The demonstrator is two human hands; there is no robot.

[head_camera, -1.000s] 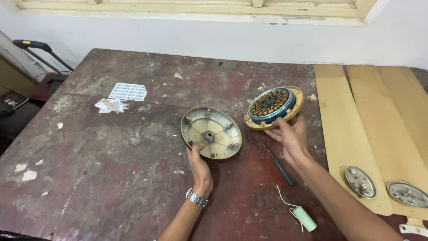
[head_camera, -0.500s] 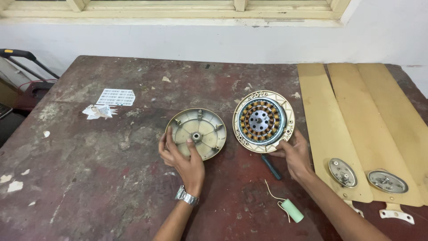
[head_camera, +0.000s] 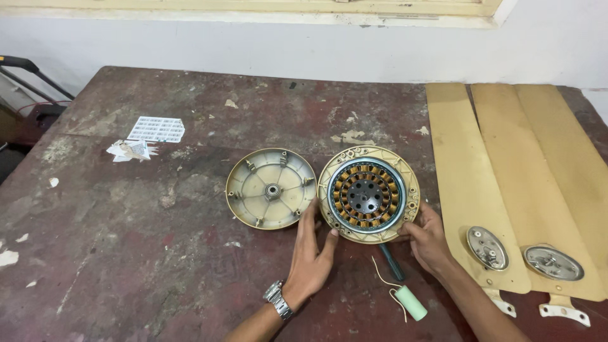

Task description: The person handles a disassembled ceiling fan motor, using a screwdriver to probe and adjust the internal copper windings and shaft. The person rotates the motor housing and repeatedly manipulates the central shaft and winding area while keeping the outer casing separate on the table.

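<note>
Motor body [head_camera: 368, 194], a round gold-rimmed housing with a ring of copper windings around a dark perforated hub, lay flat on the worn reddish counter [head_camera: 126, 253] in the head view, near its middle. Just beside it on the left sat the motor cover [head_camera: 271, 188], an open cream-gold dish with ribs and a small bearing at its centre; whether the two rims touched could not be told.

The left hand [head_camera: 311, 253], with a metal wristwatch [head_camera: 277, 299] on its wrist, lay with fingers extended and close together, fingertips at the lower left rim of the motor body and alongside the lower right edge of the cover. It pinched nothing. The right hand [head_camera: 430, 239] rested at the lower right rim of the motor body, fingers loosely curled against the edge, thumb at the rim, not closed around it.

Between the two forearms lay a dark tool handle [head_camera: 391, 261], partly tucked under the housing, and near it a pale green capacitor [head_camera: 411, 303] with thin wire leads. To the right, three tan fan blades [head_camera: 506, 177] lay side by side, with two round metal plates [head_camera: 487, 248] resting on their near ends. Far left, a white printed paper sheet [head_camera: 156, 128] and a crumpled scrap [head_camera: 130, 150] lay on the counter.
</note>
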